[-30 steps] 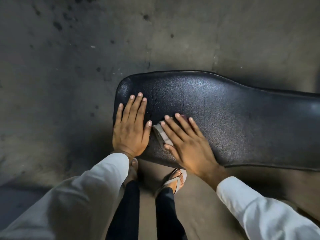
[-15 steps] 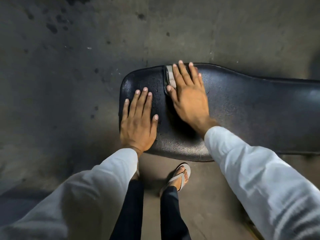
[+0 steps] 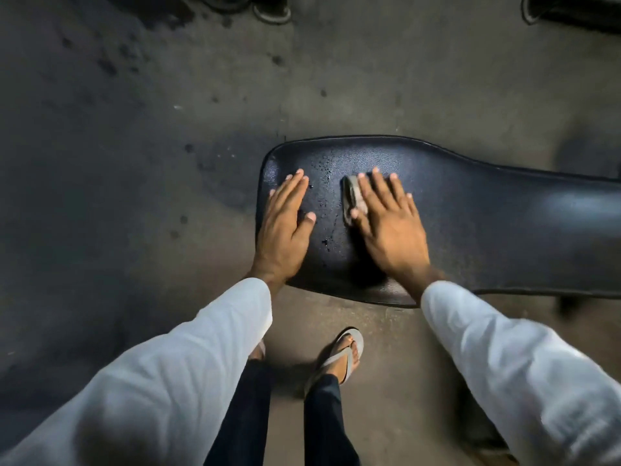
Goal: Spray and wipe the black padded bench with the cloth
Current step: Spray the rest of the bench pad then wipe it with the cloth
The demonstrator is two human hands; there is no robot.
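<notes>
The black padded bench [image 3: 487,223] stretches from the centre to the right edge, its rounded end towards the left. Small wet drops glisten on the pad between my hands. My left hand [image 3: 285,227] lies flat, fingers apart, on the bench's left end and holds nothing. My right hand [image 3: 386,223] presses flat on a small folded grey cloth [image 3: 353,196], which peeks out past my index finger and thumb. Most of the cloth is hidden under the palm. No spray bottle is in view.
Stained concrete floor [image 3: 168,129] surrounds the bench. My feet in grey sandals [image 3: 346,354] stand just in front of the bench's near edge. Dark objects, including what looks like footwear [image 3: 272,10], sit at the top edge, with another dark shape at the top right corner.
My right hand pushed the cloth from the near side to the far edge of the pad, then drew it back to mid-pad. My left hand stayed planted on the bench's left end.
</notes>
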